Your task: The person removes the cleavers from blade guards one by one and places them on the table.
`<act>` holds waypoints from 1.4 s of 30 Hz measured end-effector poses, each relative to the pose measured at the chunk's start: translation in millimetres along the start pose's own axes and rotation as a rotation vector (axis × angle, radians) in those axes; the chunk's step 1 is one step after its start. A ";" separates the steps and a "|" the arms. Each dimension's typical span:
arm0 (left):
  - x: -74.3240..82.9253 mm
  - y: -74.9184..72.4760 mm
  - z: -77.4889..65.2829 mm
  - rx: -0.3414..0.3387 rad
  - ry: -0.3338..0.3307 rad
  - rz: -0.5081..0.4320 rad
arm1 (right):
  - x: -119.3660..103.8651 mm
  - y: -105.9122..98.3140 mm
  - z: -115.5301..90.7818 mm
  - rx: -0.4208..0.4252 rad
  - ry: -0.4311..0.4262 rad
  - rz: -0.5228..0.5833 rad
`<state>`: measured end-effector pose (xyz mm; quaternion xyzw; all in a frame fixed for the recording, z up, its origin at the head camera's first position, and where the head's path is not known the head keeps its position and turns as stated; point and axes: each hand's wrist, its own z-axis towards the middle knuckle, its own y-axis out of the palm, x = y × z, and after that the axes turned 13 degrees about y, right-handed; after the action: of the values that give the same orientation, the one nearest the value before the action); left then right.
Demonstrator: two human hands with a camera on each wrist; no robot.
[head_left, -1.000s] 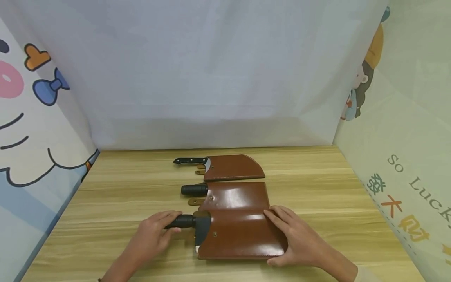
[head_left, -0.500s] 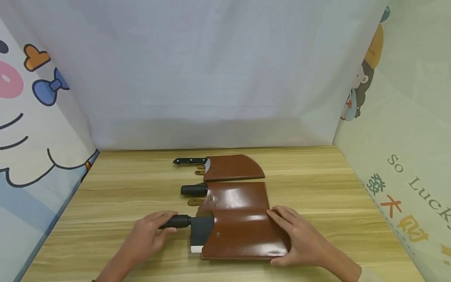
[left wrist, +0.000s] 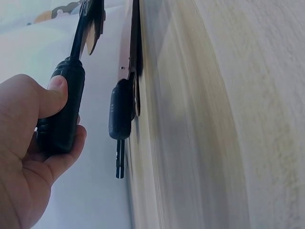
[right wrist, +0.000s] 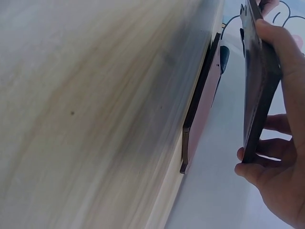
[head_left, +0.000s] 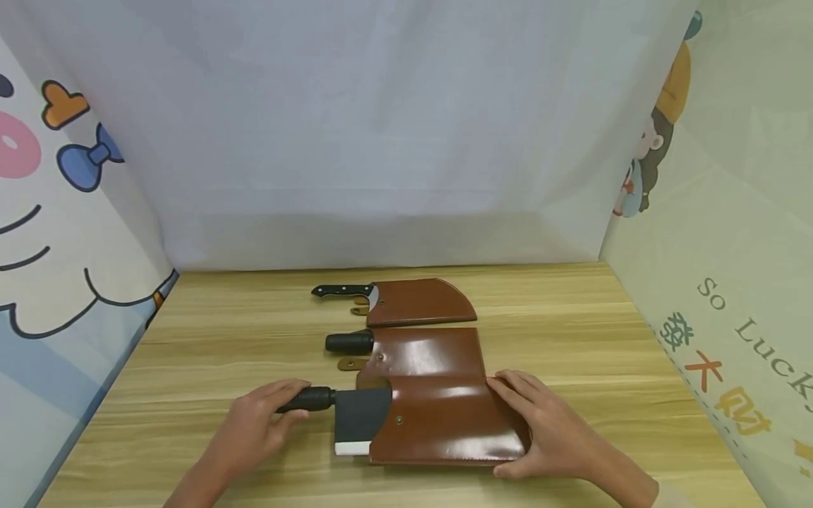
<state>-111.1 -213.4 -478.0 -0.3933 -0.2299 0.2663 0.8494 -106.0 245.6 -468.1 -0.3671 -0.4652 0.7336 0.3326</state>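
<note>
A cleaver (head_left: 362,415) with a black handle and a dark, pale-edged blade sits partly inside a brown leather sheath (head_left: 451,420). My left hand (head_left: 257,423) grips its handle, with the thumb along the near side in the left wrist view (left wrist: 62,114). At the sheath's right end, my right hand (head_left: 552,430) holds the closed edge between thumb and fingers. Both wrist views show the cleaver and sheath raised off the table; in the right wrist view the sheath (right wrist: 262,86) appears edge-on. The rest of the blade is hidden inside the leather.
Just behind lies a second sheathed cleaver (head_left: 432,349), its black handle pointing left and its near part covered by the held sheath. Farther back is a third sheathed knife (head_left: 419,302) with a riveted handle. White cloth (head_left: 394,141) and printed side panels (head_left: 711,212) surround the wooden table (head_left: 222,317).
My left hand has drawn the cleaver to the left, so more of its blade shows outside the sheath. My right hand and the sheath have shifted slightly right.
</note>
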 end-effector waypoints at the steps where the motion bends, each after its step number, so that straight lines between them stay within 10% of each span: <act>1: -0.6 0.0 -0.9 0.002 -0.003 -0.001 | 0.7 0.0 -0.4 0.000 0.002 0.002; 42: -15.4 -24.4 -18.8 -0.063 -0.072 0.029 | 25.7 -8.3 -14.5 -0.042 0.034 0.043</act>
<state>-104.8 -246.8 -472.5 -0.4131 -0.2629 0.2852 0.8239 -105.5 276.2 -470.6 -0.3963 -0.4668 0.7244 0.3166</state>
